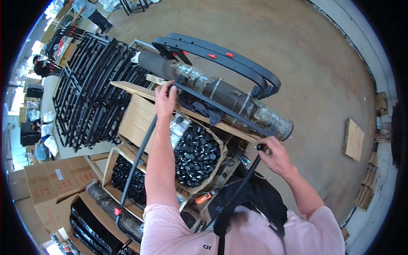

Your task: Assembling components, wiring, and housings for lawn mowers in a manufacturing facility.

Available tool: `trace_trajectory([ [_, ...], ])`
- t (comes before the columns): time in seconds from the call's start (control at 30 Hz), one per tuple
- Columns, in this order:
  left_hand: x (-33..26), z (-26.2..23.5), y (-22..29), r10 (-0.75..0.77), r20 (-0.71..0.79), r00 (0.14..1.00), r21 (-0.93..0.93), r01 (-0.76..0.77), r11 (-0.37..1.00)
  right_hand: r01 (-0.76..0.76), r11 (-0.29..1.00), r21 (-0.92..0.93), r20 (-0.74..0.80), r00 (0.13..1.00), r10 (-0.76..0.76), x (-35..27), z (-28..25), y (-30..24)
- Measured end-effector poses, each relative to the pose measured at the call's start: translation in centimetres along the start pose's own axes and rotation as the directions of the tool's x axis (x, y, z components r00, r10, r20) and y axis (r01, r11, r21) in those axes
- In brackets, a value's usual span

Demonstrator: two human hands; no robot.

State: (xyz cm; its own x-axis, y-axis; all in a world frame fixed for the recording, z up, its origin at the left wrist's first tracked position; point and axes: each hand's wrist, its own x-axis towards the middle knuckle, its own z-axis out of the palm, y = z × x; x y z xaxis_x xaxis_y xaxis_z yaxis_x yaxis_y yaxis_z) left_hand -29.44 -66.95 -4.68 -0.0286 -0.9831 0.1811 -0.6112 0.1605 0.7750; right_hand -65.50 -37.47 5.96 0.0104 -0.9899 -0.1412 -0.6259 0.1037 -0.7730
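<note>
Frame (223, 109), dark, U-shaped, spanning above loose black knobs (197, 157) | left hand (165, 100): fingers closed around left corner, probably steadying it | right hand (275, 156): fingertips pinching 1 black knob (260, 147) beside right corner, likely for fine control

Facing a roll (226, 96) along the far side of a bar frame (222, 109); looking down through it at knobs (197, 155) in a box (222, 155), left at parts (120, 170) in a crate (108, 165), ahead-left at stacked frames (91, 91) (finding a board (354, 140) on the floor (323, 89), far right).
</note>
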Motion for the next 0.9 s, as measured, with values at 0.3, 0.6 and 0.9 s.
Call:
trace_trajectory([
  [0.3,0.9,-1.0,-4.0,-0.092,-0.035,0.995,-0.281,0.078,0.956,-0.103,0.979,-0.177,-0.119,0.989,0.082,0.2,-2.5,2.7],
  [0.6,0.0,-1.2,-2.1,-0.019,-0.02,1.0,-0.175,0.015,0.984,-0.013,0.959,-0.283,0.015,1.0,0.017,-0.3,-2.1,1.7],
  [0.9,-0.1,-1.2,-1.6,-0.043,-0.048,0.998,-0.065,0.04,0.997,-0.07,0.857,-0.511,0.043,0.993,0.106,0.0,-0.9,1.5],
])
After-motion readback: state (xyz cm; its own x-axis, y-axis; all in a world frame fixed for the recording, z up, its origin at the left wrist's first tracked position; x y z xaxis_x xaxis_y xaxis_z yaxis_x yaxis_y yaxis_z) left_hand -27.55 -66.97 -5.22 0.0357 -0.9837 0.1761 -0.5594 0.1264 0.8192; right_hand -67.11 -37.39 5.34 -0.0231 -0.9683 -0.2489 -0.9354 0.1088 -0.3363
